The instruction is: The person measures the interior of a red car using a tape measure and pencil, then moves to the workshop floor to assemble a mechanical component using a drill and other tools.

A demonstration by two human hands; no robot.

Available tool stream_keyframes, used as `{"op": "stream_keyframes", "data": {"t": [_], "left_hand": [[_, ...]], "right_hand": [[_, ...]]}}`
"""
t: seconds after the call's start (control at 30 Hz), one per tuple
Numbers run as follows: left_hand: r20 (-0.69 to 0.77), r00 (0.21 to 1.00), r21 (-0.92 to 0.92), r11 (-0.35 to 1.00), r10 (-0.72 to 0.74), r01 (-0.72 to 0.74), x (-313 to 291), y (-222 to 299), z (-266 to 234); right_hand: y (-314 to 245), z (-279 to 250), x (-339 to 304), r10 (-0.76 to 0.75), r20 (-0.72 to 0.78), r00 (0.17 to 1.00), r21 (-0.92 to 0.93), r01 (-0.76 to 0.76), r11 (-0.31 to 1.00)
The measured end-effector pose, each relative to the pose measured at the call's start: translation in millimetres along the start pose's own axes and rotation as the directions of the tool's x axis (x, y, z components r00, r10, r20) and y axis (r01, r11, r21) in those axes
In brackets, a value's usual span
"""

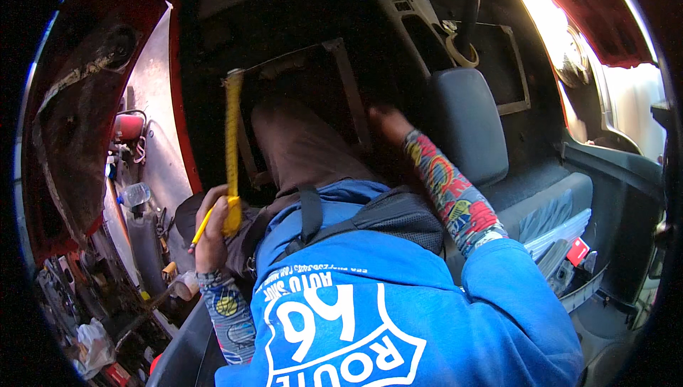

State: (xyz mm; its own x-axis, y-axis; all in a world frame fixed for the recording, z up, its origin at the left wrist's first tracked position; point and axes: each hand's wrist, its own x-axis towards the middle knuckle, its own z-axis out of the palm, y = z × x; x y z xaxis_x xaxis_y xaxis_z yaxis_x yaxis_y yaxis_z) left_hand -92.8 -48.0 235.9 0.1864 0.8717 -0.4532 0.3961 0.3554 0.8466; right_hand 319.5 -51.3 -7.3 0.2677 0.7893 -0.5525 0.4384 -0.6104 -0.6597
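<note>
My left hand (210,243) is closed around a yellow tape measure (232,218). A thin yellow pencil (202,229) also sits between the fingers of that hand, slanting down to the left. From the case, the yellow tape blade (233,134) runs out forward, its end at the far left corner of a flat rectangular metal frame (347,92) in the dark footwell. My leg lies over the middle of this frame. Held out forward, my right hand (390,124) is near the frame's right side; its fingers are dark and blurred, and I see nothing in it.
A grey seat cushion (468,127) stands right of my right forearm. Beyond it are a centre console (411,24), a lever (469,13) with a tape roll (461,52) around its base, and a second metal frame (523,70). Tools and a bottle (135,195) clutter the left.
</note>
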Motion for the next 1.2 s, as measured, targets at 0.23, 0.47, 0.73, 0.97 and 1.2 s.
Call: {"op": "stream_keyframes", "data": {"t": [0.23, 0.47, 0.73, 0.97, 1.2], "left_hand": [[-0.229, 0.961, -0.246, 0.965, -0.152, 0.094, -29.4, -43.8, -28.8], [-0.238, 0.969, -0.075, 0.996, -0.072, 0.056, -31.1, -33.3, -20.1], [-0.237, 0.97, 0.035, 0.997, -0.058, 0.069, -28.7, -23.6, -13.6], [-0.21, 0.977, 0.112, 0.992, -0.031, 0.056, -32.5, -29.0, -21.3], [-0.153, 0.982, 0.134, 0.982, -0.112, 0.133, -41.5, -46.1, -32.7]], "right_hand": [[94.2, 50.0, -12.8, 0.009, 0.225, 0.974, -0.004, -0.008, 1.0], [140.1, 69.1, 35.3, -0.244, 0.412, 0.878, -0.109, 0.313, 0.943], [179.8, 87.6, 49.8, -0.216, 0.372, 0.903, 0.072, 0.204, 0.976], [181.7, 106.7, 68.4, -0.128, 0.315, 0.94, 0.118, 0.095, 0.988], [248.0, 117.3, 120.8, -0.146, 0.592, 0.792, -0.554, 0.532, 0.64]]}}
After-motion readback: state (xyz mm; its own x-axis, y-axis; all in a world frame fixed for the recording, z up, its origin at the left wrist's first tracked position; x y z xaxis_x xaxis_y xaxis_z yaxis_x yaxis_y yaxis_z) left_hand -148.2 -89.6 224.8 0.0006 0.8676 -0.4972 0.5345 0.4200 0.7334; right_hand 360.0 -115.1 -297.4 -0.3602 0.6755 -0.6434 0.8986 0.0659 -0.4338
